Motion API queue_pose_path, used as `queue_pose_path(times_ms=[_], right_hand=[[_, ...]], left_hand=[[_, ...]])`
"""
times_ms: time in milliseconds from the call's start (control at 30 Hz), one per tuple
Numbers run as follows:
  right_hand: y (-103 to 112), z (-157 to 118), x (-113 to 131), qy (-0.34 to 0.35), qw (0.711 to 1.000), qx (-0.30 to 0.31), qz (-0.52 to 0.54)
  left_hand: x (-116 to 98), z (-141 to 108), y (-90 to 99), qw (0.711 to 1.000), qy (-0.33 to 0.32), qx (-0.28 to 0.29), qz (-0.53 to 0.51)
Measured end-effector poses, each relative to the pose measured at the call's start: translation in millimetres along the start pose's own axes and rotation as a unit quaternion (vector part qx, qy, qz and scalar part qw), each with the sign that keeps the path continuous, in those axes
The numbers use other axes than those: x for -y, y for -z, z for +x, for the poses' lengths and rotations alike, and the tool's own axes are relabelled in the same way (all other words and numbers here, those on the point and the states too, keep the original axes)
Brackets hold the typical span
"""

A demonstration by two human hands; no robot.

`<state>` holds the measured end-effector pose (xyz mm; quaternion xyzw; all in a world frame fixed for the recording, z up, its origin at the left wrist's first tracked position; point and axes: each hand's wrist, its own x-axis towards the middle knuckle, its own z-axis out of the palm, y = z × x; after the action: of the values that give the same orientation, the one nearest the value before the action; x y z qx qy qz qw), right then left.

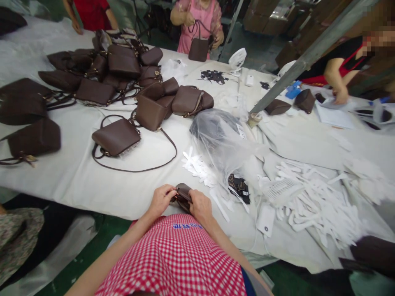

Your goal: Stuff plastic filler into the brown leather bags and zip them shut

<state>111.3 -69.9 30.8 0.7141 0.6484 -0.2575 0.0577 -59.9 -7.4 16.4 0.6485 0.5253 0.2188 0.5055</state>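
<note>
In the head view, holding a small brown bag (184,198) by the near edge of the desk (92,187), between 6 and 7 o'clock, pinching at a small fitting (177,193) with the left hand (161,200) and grasping the opposite side with the right hand (201,205). Outward from there, past a strapped brown bag (117,137) at 10 o'clock, to a heap of brown bags (123,63) at 11, clear plastic (212,139) at 1 and white strips (311,201) at 3. Seemingly busy with close work at that fitting, so calling for a firm right-side hold and fine, light left-side pinching.
</note>
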Motion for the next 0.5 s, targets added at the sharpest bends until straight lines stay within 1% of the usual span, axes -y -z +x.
queue_pose_path(times_ms=[67,167,200,267,333,367,433,467,500], right_hand=[[1,-4,-5,0.005,1.000,-0.010,0.006],[3,-14,-11,-0.006,1.000,-0.016,-0.013],[3,-16,-12,-0.013,1.000,-0.009,-0.022],[4,-17,-14,-0.022,0.999,0.010,-0.038],[6,-14,-19,-0.014,0.999,0.020,-0.044],[9,-13,-23,-0.008,0.999,0.022,-0.043],[17,-16,-31,0.005,0.999,0.017,-0.029],[22,-22,-35,0.007,1.000,0.011,-0.020],[28,-30,-40,0.001,1.000,-0.008,-0.014]], left_hand=[[3,2,3.0,0.999,0.020,0.027,-0.024],[10,4,9.5,0.995,0.037,0.078,-0.050],[14,4,11.2,0.993,0.049,0.095,-0.058],[20,7,12.8,0.989,0.067,0.112,-0.075],[22,9,12.1,0.985,0.071,0.126,-0.090],[20,9,11.8,0.984,0.067,0.133,-0.092],[9,5,12.8,0.984,0.044,0.148,-0.091],[1,1,14.6,0.984,0.024,0.153,-0.091],[-7,-2,17.2,0.983,0.000,0.155,-0.094]])
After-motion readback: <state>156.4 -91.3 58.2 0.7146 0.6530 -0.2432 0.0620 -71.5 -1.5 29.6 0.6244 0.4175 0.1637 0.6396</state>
